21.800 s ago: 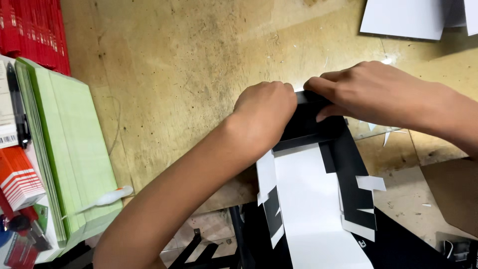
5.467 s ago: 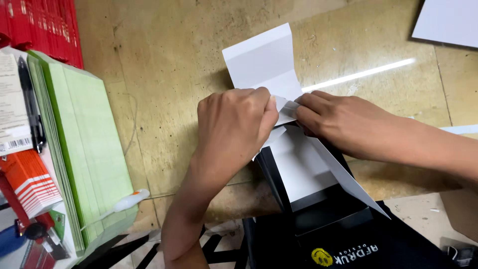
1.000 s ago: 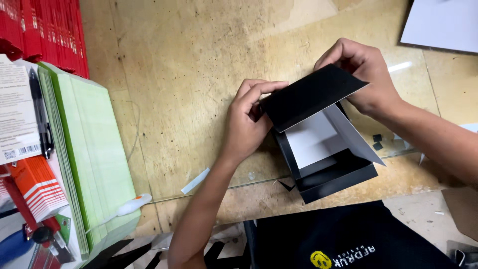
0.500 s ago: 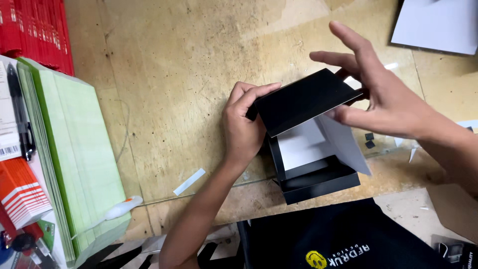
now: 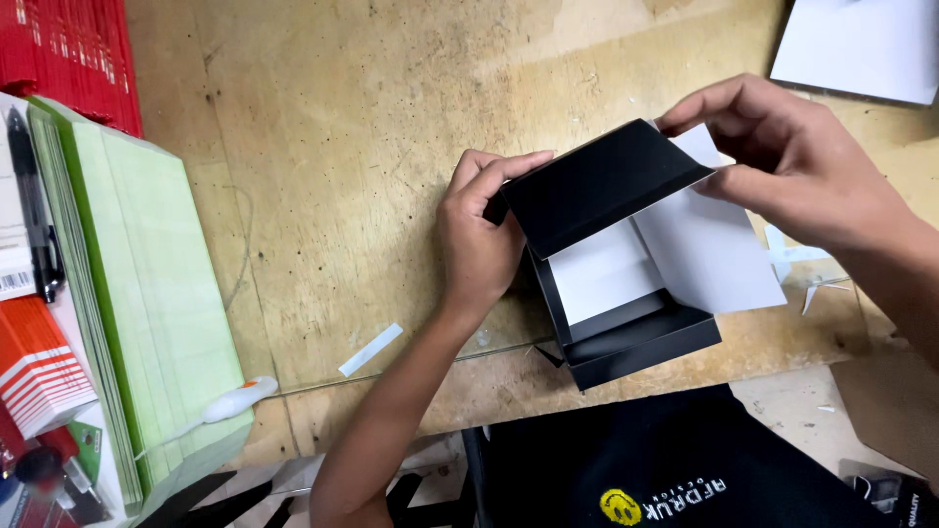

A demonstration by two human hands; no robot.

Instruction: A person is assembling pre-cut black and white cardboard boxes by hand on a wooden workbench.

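Note:
A black cardboard box (image 5: pixel 626 337) with a white inside stands half folded on the wooden table (image 5: pixel 342 147). My left hand (image 5: pixel 479 240) grips its left wall and the near corner of the black lid flap (image 5: pixel 602 181), thumb on top. My right hand (image 5: pixel 792 161) pinches the far right edge of that flap, which is tilted over the box. A white inner panel (image 5: pixel 709 249) sticks out to the right under my right hand.
A stack of pale green sheets (image 5: pixel 147 293) lies at the left, with red packs (image 5: pixel 73 54) behind it and a black pen (image 5: pixel 34 210) beside it. A small white paper strip (image 5: pixel 372 349) and a white tool (image 5: pixel 230 403) lie near the front edge. White card (image 5: pixel 861 49) sits far right.
My right hand, spread open above the lid half a second ago, has closed onto the flap's right edge. The flap has come lower over the box. My left hand has kept its grip.

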